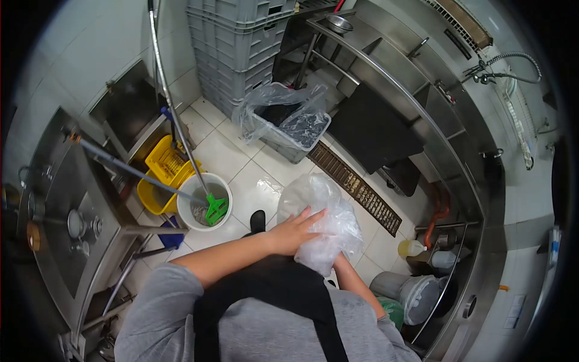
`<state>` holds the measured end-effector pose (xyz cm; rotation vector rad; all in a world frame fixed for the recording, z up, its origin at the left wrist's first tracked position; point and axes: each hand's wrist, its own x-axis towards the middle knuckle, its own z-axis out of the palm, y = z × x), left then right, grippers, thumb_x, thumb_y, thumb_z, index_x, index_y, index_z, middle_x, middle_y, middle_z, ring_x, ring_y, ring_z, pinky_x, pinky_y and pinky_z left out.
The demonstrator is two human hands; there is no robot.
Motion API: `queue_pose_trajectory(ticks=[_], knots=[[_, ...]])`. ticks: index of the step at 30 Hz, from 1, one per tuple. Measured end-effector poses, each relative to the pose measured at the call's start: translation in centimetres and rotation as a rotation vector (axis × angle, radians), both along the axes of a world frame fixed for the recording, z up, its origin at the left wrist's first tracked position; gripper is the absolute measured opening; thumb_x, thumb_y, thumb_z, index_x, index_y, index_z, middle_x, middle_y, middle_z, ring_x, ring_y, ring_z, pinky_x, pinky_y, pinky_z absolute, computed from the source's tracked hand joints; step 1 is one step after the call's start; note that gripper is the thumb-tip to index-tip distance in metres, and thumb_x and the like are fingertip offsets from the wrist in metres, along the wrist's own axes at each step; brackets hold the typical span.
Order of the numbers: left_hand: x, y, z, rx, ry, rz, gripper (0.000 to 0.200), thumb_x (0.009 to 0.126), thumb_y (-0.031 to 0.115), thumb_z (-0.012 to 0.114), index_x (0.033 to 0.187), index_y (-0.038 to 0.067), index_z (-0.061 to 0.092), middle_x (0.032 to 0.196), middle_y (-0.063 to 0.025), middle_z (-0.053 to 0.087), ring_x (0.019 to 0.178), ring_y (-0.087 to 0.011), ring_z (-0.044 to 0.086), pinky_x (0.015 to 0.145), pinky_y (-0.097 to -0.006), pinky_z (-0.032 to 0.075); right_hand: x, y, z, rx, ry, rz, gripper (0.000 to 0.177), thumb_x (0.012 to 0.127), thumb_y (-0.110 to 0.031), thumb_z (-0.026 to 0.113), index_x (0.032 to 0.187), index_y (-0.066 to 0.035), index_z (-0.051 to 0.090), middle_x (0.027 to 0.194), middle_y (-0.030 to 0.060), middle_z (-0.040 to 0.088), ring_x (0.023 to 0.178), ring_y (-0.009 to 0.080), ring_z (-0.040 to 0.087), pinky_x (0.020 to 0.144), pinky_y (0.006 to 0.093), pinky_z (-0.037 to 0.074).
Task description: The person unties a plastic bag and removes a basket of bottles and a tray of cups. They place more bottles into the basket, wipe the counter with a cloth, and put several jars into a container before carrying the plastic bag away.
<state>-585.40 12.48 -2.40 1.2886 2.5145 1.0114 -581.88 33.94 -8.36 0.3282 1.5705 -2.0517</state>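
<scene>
A bulky, crumpled clear plastic bag (322,220) is in front of my body, above the tiled floor. My left hand (297,232) lies against its near left side, fingers stretched out and spread over the plastic. From the right, my right forearm (356,280) reaches up to the bag's lower edge. The right hand itself is hidden behind or inside the plastic, so its fingers do not show. I cannot make out whether anything is inside the bag.
Ahead stands a grey bin (292,151) lined with clear plastic, beside stacked grey crates (235,54). To the left are a white bucket (204,199) with a green tool head and a yellow mop bucket (158,181). A floor drain grate (356,187) runs along the steel sink counter.
</scene>
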Motion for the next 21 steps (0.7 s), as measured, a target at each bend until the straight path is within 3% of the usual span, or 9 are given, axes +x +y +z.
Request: queue_pose_trajectory(ticks=[3, 5, 7, 9, 11, 14, 16, 20, 21], knots=[[-8.8, 0.5, -2.2, -0.006, -0.113, -0.019, 0.052, 0.076, 0.025, 0.07, 0.125, 0.012, 0.061, 0.154, -0.0144, 0.028, 0.135, -0.0454, 0.034, 0.108, -0.0442, 0.038, -6.9, 0.8, -0.2, 0.045, 0.061, 0.159, 0.042, 0.1, -0.02, 0.047, 0.138, -0.003, 0.04, 0.13, 0.0142, 0.054, 0.117, 0.0278, 0.056, 0.095, 0.043, 0.05], [-14.6, -0.3, -3.2, 0.032, -0.507, 0.008, 0.044, 0.082, 0.024, 0.066, 0.123, 0.011, 0.062, 0.144, -0.0149, 0.044, 0.129, -0.036, 0.046, 0.105, -0.0435, 0.042, -10.6, 0.6, 0.9, 0.066, 0.052, 0.204, 0.043, 0.1, -0.02, 0.047, 0.139, -0.003, 0.039, 0.13, 0.0142, 0.054, 0.117, 0.0277, 0.056, 0.096, 0.0428, 0.05], [-18.3, -1.6, -6.1, 0.122, -0.723, 0.182, 0.043, 0.085, 0.024, 0.063, 0.126, 0.01, 0.059, 0.139, -0.0143, 0.049, 0.126, -0.0319, 0.049, 0.104, -0.0424, 0.042, -13.8, -2.5, 3.6, 0.032, -0.109, -0.309, 0.053, 0.099, -0.023, 0.048, 0.145, -0.003, 0.028, 0.134, 0.0155, 0.049, 0.123, 0.0266, 0.052, 0.099, 0.0397, 0.046], [-20.3, -3.1, -7.6, 0.21, -0.935, 0.362, 0.043, 0.089, 0.024, 0.06, 0.128, 0.008, 0.057, 0.134, -0.0136, 0.054, 0.123, -0.0277, 0.053, 0.103, -0.0413, 0.043, -17.5, -3.4, 2.7, -0.102, -0.201, -0.393, 0.067, 0.093, -0.021, 0.057, 0.148, -0.005, 0.022, 0.138, 0.0177, 0.045, 0.126, 0.0259, 0.048, 0.101, 0.037, 0.044], [-21.9, -4.6, -7.4, 0.597, -1.405, 0.575, 0.05, 0.093, 0.026, 0.057, 0.137, 0.005, 0.048, 0.137, -0.0132, 0.053, 0.124, -0.0248, 0.052, 0.105, -0.0402, 0.041, -20.8, -3.5, 1.2, 0.437, 0.417, 0.3, 0.078, 0.084, -0.018, 0.066, 0.148, -0.005, 0.022, 0.141, 0.0212, 0.041, 0.127, 0.0271, 0.047, 0.102, 0.0347, 0.042], [-26.1, -8.0, -10.2, 0.706, -1.725, 0.534, 0.068, 0.092, 0.032, 0.06, 0.147, 0.003, 0.032, 0.147, -0.014, 0.041, 0.134, -0.0274, 0.042, 0.108, -0.0399, 0.036, -32.0, -5.0, -1.3, 0.482, 0.353, 0.471, 0.057, 0.078, -0.013, 0.069, 0.13, -0.001, 0.049, 0.122, 0.0185, 0.059, 0.112, 0.0256, 0.058, 0.094, 0.036, 0.047], [-29.0, -9.3, -7.9, 0.66, -1.667, 0.784, 0.073, 0.093, 0.035, 0.059, 0.149, 0.004, 0.026, 0.15, -0.0146, 0.036, 0.134, -0.0297, 0.041, 0.109, -0.0397, 0.035, -39.5, -4.6, -10.7, 0.516, 0.192, 0.566, 0.032, 0.077, -0.007, 0.065, 0.108, 0.001, 0.066, 0.096, 0.0127, 0.07, 0.091, 0.0243, 0.065, 0.084, 0.0371, 0.051], [-27.2, -14.5, -13.6, 0.463, -1.167, 1.304, 0.086, 0.093, 0.035, 0.063, 0.152, 0.004, 0.009, 0.153, -0.0184, 0.028, 0.134, -0.0352, 0.041, 0.105, -0.0385, 0.04, -56.3, -6.7, -18.3, 0.481, -0.202, 0.601, 0.034, 0.075, -0.008, 0.065, 0.107, 0.001, 0.065, 0.095, 0.0135, 0.069, 0.078, 0.022, 0.065, 0.068, 0.0373, 0.053], [-24.9, -16.2, -14.4, 0.492, -1.145, 1.399, 0.088, 0.091, 0.032, 0.066, 0.152, 0.005, 0.01, 0.153, -0.0196, 0.029, 0.134, -0.0339, 0.041, 0.104, -0.0383, 0.041, -60.2, -7.2, -22.9, 0.798, -0.19, 0.677, 0.038, 0.073, -0.018, 0.07, 0.107, 0.001, 0.065, 0.094, 0.0149, 0.068, 0.075, 0.0226, 0.065, 0.061, 0.0371, 0.052]])
